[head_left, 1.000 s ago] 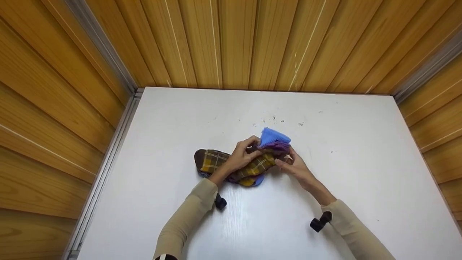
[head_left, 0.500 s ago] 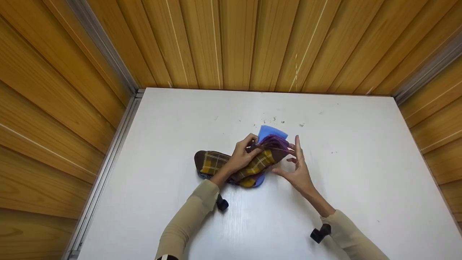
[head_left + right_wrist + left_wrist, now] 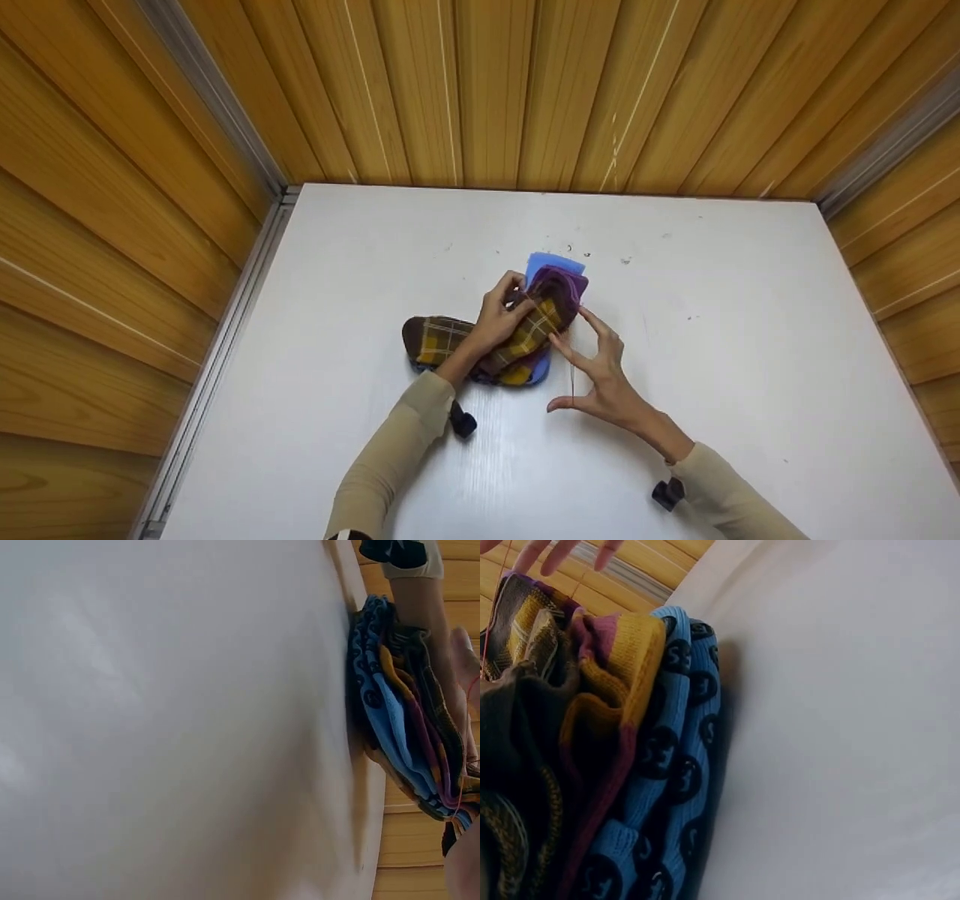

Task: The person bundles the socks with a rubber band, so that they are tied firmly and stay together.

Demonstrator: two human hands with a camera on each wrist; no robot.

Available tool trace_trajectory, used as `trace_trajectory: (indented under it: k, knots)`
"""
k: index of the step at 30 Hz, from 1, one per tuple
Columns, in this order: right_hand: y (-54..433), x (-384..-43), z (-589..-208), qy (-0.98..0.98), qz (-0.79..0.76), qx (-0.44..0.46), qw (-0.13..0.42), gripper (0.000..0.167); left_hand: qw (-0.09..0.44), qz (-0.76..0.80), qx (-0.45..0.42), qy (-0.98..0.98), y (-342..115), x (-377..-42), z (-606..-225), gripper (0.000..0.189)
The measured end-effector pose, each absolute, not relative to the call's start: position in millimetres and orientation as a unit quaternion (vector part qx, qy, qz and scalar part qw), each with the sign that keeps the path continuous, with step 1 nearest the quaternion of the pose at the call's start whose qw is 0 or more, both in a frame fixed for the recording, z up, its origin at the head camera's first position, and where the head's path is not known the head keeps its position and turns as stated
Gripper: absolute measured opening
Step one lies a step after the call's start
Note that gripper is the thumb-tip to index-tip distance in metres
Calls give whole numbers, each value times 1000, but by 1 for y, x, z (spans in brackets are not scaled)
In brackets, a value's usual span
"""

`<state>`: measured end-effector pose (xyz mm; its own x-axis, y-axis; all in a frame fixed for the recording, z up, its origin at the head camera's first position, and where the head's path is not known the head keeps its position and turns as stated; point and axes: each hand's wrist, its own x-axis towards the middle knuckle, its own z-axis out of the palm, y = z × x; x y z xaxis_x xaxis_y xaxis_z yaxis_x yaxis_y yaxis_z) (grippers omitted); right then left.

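Observation:
A bundle of stacked socks lies on the table, the brown and yellow plaid sock (image 3: 442, 341) uppermost. A blue cuff (image 3: 551, 262) and purple fabric (image 3: 579, 285) show at its far end. In the left wrist view, a yellow and maroon sock (image 3: 637, 652) lies against blue socks (image 3: 701, 742) with dark round patches. My left hand (image 3: 497, 319) pinches the bundle near its far end. My right hand (image 3: 609, 379) is spread, fingertips at the bundle's right side, thumb well apart. A thin red rubber band (image 3: 460, 795) stretches from the right thumb towards the socks.
The white table (image 3: 337, 247) carries small dark marks (image 3: 587, 254) beyond the socks. Wood-panelled walls (image 3: 495, 90) enclose its back and sides, with a metal rail (image 3: 217, 360) along the left edge. Black wrist cameras (image 3: 667, 493) sit by the beige sleeves.
The right hand has moved down and left, its thumb spreading away from its fingers with the band stretched. The bundle's far end has swung slightly left and up. The left hand keeps its hold.

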<state>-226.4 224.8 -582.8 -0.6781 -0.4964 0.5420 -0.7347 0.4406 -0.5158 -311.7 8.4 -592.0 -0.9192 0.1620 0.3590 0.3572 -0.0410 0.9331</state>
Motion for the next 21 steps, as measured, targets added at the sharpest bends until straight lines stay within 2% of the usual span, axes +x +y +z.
trace_trajectory:
  k: [2,7,9,12,14,16,21]
  knots:
    - [226,-227,-588,-839,381,366,131,102,61,-717,-181,-670,7,-313,-593,23]
    - [235,-232,-598,-821,479,312,-14,118,26,-791,-153,-591,5,-314,-593,24]
    - [239,-234,-598,-804,518,285,-58,107,11,-805,-146,-575,5,-313,-594,22]
    - [240,-234,-593,-773,571,262,-88,58,-3,-800,-139,-583,6,-313,-594,21]
    - [237,-232,-588,-754,593,270,-83,29,-7,-796,-134,-590,7,-313,-594,21]
    - [232,-230,-584,-739,602,298,-56,16,-6,-797,-121,-592,7,-314,-593,22]
    - [216,-223,-575,-718,573,390,64,39,-12,-805,-91,-586,7,-314,-591,23]
